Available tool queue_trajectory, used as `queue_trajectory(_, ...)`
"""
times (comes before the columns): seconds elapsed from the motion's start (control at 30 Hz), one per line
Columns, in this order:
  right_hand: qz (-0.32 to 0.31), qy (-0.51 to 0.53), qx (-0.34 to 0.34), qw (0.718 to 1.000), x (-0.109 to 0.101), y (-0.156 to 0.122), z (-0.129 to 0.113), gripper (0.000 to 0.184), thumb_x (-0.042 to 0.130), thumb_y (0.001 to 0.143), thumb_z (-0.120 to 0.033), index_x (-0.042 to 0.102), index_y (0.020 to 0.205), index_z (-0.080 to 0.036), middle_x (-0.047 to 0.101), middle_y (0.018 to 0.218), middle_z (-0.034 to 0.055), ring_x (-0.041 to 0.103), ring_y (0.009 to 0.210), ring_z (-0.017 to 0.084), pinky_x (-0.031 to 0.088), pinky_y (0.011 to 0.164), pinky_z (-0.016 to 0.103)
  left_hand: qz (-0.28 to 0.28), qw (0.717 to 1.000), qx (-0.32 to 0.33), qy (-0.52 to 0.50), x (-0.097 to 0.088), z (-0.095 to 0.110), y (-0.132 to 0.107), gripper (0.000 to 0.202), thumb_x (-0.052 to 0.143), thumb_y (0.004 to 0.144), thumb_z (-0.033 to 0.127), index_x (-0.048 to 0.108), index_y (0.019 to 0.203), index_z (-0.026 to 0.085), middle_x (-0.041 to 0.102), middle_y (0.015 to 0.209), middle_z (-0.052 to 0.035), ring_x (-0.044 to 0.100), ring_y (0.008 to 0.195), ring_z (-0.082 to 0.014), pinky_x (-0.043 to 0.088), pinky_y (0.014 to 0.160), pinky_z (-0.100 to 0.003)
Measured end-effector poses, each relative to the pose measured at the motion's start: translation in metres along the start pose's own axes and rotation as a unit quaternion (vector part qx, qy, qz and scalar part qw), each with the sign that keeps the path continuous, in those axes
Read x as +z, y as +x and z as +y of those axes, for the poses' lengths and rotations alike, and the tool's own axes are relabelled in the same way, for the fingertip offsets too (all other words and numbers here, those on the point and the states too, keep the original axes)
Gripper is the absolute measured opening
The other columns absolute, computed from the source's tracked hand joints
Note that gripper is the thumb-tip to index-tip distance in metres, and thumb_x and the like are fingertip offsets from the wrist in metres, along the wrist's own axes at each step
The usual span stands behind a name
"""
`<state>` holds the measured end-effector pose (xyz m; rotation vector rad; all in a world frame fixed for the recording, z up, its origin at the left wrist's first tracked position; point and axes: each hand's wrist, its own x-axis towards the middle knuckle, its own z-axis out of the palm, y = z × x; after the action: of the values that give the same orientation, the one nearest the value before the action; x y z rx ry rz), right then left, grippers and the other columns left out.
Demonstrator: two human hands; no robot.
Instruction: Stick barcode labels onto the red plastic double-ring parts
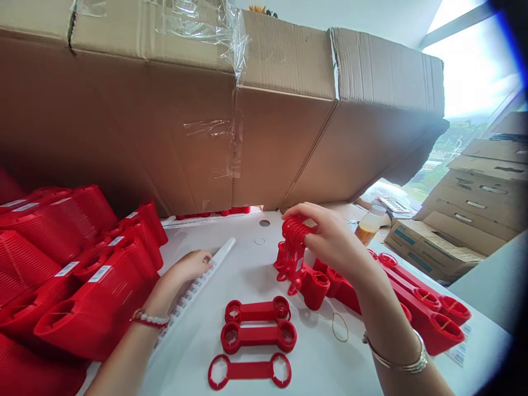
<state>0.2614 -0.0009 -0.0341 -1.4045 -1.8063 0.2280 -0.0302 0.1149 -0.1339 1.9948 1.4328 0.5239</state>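
Right hand (pixel 334 242) holds one red bundle (pixel 293 247), three red pieces (pixel 258 336) near

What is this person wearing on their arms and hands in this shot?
The left hand and right hand are bare, with no gloves, and the forearms show no sleeves. The left wrist wears a beaded bracelet of pale beads with some red in it. The right wrist wears a slim metallic bangle. No cables or markings show.
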Motion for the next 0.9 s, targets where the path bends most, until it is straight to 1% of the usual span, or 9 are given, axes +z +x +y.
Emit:
queue_trajectory(0.1,-0.037,0.099,0.021,0.994,0.0,-0.001,-0.002,0.031,0.053,0.082,-0.006,0.072,0.099,-0.024,0.074,0.1,0.001,0.068,0.091,0.02,0.053,0.075,0.032,-0.001,1.0,0.018,0.01,-0.002,0.006,-0.006,0.024,0.06,0.086,0.041,0.064,0.078,0.019,0.072,0.088,-0.003,0.072,0.103,-0.0322,0.054,0.084,-0.04)
queue_trajectory(0.2,-0.099,0.193,0.027,0.976,0.0,-0.002,-0.006,0.02,0.061,0.086,-0.011,0.073,0.097,-0.022,0.074,0.097,0.0019,0.069,0.09,0.019,0.056,0.076,0.03,-0.054,0.996,0.069,-0.023,-0.004,0.032,-0.016,0.056,0.072,0.081,0.053,0.064,0.125,0.02,0.064,0.139,-0.0141,0.056,0.134,-0.0403,0.048,0.105,-0.048)
queue_trajectory(0.27,-0.127,0.232,0.016,0.964,0.001,-0.002,-0.009,0.017,0.064,0.086,-0.012,0.074,0.097,-0.021,0.074,0.097,0.002,0.069,0.091,0.019,0.056,0.078,0.029,-0.12,0.984,0.115,-0.062,-0.001,0.056,-0.027,0.071,0.073,0.085,0.055,0.05,0.147,0.028,0.051,0.156,-0.0115,0.048,0.144,-0.0344,0.046,0.112,-0.046)
queue_trajectory(0.33,-0.145,0.263,0.006,0.954,0.002,-0.001,-0.012,0.017,0.066,0.087,-0.011,0.074,0.098,-0.021,0.075,0.097,0.0014,0.07,0.089,0.017,0.056,0.078,0.028,-0.173,0.965,0.164,-0.106,0.004,0.079,-0.039,0.065,0.072,0.088,0.054,0.05,0.147,0.035,0.05,0.158,-0.0049,0.047,0.146,-0.0283,0.044,0.116,-0.042)
queue_trajectory(0.4,-0.159,0.292,0.003,0.943,0.004,0.0,-0.013,0.017,0.067,0.086,-0.011,0.075,0.098,-0.021,0.074,0.095,0.0006,0.07,0.087,0.016,0.056,0.077,0.027,-0.233,0.928,0.209,-0.204,0.011,0.094,-0.049,0.052,0.072,0.092,0.047,0.057,0.14,0.034,0.054,0.153,-0.0035,0.049,0.143,-0.0259,0.04,0.12,-0.043)
queue_trajectory(0.5,-0.152,0.309,0.006,0.939,0.006,0.0,-0.014,0.019,0.067,0.086,-0.008,0.075,0.097,-0.021,0.074,0.094,0.0,0.07,0.087,0.015,0.056,0.074,0.025,-0.286,0.889,0.209,-0.291,0.017,0.103,-0.055,0.037,0.071,0.095,0.042,0.064,0.128,0.028,0.066,0.134,-0.0056,0.062,0.126,-0.0252,0.048,0.111,-0.045)
queue_trajectory(0.67,-0.14,0.315,0.019,0.939,0.007,0.0,-0.012,0.02,0.067,0.086,-0.007,0.075,0.097,-0.021,0.073,0.093,-0.001,0.068,0.084,0.013,0.056,0.073,0.023,-0.292,0.879,0.189,-0.326,0.019,0.1,-0.054,0.031,0.072,0.094,0.041,0.064,0.116,0.02,0.068,0.119,-0.0077,0.065,0.114,-0.0253,0.051,0.105,-0.048)
queue_trajectory(0.83,-0.134,0.309,0.02,0.941,0.011,-0.001,-0.014,0.016,0.066,0.088,-0.009,0.074,0.095,-0.022,0.071,0.088,-0.0019,0.065,0.079,0.012,0.054,0.069,0.022,-0.3,0.868,0.199,-0.343,0.024,0.103,-0.057,0.047,0.077,0.09,0.038,0.057,0.13,0.023,0.065,0.131,-0.0098,0.062,0.122,-0.0277,0.049,0.106,-0.046)
queue_trajectory(0.9,-0.129,0.296,0.019,0.946,0.012,-0.002,-0.015,0.015,0.064,0.089,-0.01,0.073,0.093,-0.021,0.072,0.089,-0.0013,0.065,0.079,0.012,0.054,0.071,0.023,-0.3,0.864,0.204,-0.349,0.027,0.105,-0.059,0.043,0.072,0.095,0.035,0.057,0.132,0.023,0.065,0.133,-0.0102,0.062,0.123,-0.0269,0.049,0.105,-0.044)
